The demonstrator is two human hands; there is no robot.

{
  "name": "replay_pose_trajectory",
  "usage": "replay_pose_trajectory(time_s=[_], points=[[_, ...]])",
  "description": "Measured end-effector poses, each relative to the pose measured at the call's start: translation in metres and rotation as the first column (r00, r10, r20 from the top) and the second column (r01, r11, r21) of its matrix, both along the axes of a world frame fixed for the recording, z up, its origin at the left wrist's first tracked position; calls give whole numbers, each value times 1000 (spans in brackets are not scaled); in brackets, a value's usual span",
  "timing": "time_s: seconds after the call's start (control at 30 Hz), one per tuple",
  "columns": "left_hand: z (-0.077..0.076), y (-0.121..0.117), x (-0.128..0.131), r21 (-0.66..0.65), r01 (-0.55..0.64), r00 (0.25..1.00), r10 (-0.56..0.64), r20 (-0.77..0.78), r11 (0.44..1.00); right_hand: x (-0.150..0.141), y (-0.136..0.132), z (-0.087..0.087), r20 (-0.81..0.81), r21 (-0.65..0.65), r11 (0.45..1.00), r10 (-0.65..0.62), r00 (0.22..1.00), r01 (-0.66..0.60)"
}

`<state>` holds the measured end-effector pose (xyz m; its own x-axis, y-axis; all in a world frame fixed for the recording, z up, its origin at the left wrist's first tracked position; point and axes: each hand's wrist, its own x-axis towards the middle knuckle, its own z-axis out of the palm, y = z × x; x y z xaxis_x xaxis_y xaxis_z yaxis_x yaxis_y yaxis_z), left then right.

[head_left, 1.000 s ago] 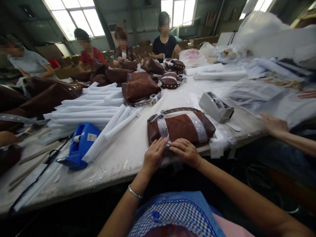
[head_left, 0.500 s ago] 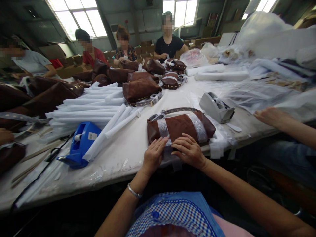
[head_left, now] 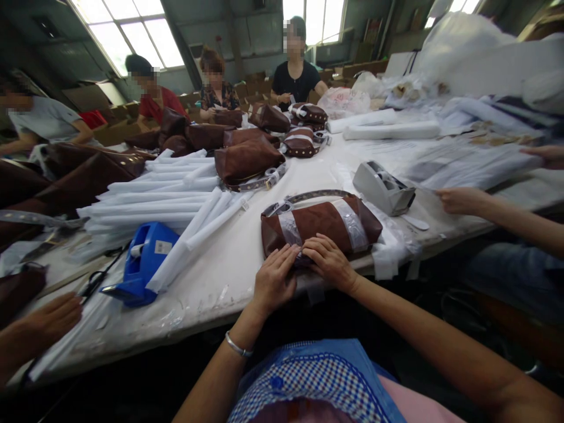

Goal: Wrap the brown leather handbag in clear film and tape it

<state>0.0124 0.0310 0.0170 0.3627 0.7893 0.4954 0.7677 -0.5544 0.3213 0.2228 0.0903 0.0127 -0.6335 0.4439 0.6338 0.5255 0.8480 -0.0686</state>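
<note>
A brown handbag (head_left: pixel 317 224) lies on its side at the table's near edge, a studded strap (head_left: pixel 319 194) along its far side. Two pale wrapping strips go round its body. My left hand (head_left: pixel 275 275) presses its closed fingers on the bag's near side, by the lower end of the left strip (head_left: pixel 289 228). Close beside it, my right hand (head_left: pixel 328 261) has its fingers bent over the same near edge, thumb hidden. Both hands grip the bag there; what lies under the fingertips is hidden.
A grey tape dispenser (head_left: pixel 382 188) stands right of the bag, a blue one (head_left: pixel 141 264) to the left. Rolled white sheets (head_left: pixel 150 191) and more brown handbags (head_left: pixel 249 158) lie beyond. Co-workers' hands reach in at right (head_left: pixel 460 201) and left (head_left: pixel 53 317).
My right hand has shifted slightly left, closer to my left hand. A co-worker's hand has come in at the left, and the one at right has moved left, towards the grey dispenser.
</note>
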Motion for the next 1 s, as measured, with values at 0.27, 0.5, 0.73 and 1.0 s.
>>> replay_pose_trajectory(time_s=[0.27, 0.5, 0.73, 1.0], points=[[-10, 3, 13, 175, -117, 993, 114, 27, 978, 8, -6, -4, -43, 7, 1000, 21, 999, -21], [-12, 2, 12, 189, -82, 996, 85, -6, 979, 56, -46, -20, 124, -38, 990, 137, 983, -134], [-10, 2, 11, 183, -86, 996, 89, -7, 979, 35, -45, -31, 0, 25, 976, 218, 976, -217], [-8, 2, 9, 209, -77, 996, 83, -19, 975, 14, -58, -26, -112, 5, 976, 217, 970, -218]])
